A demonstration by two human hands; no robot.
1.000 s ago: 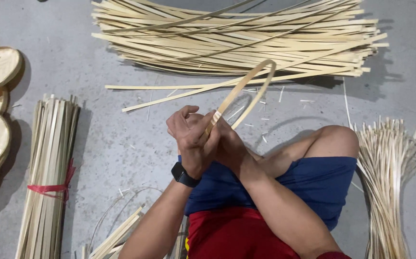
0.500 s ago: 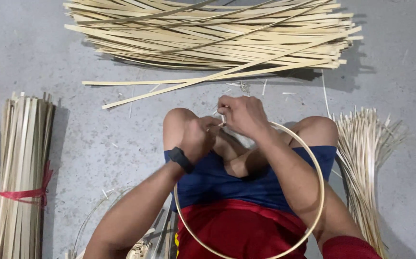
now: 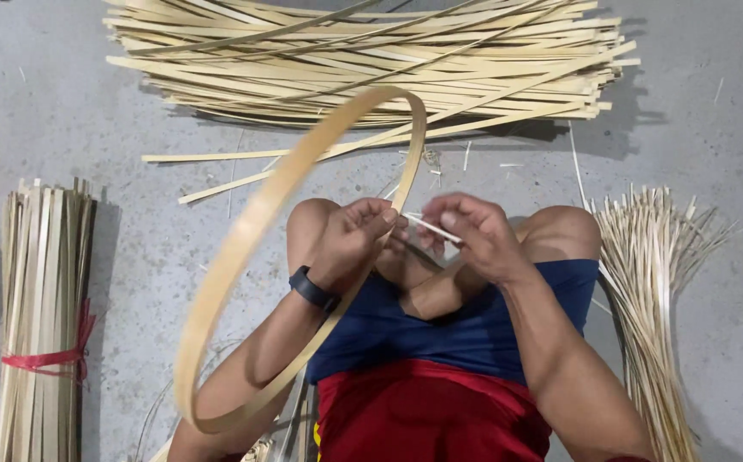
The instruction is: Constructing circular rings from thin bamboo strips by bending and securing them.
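- Left hand (image 3: 350,242): fingers curled shut around the rim of the bamboo hoop (image 3: 243,248), black wristband (image 3: 313,289) on the wrist, forearm passing through the ring.
- Right hand (image 3: 472,233): thumb and fingertips pinched on a thin pale strip (image 3: 430,227) that runs to the hoop at the left hand's grip.
- Hoop tilted, blurred, rising from the lap toward the far pile.
- Both hands above bent bare knees; blue shorts (image 3: 440,329).
- Grey concrete floor (image 3: 688,128): tied slat bundle (image 3: 42,325) left, thin splints (image 3: 654,282) right, large pile of long strips (image 3: 371,64) farthest.
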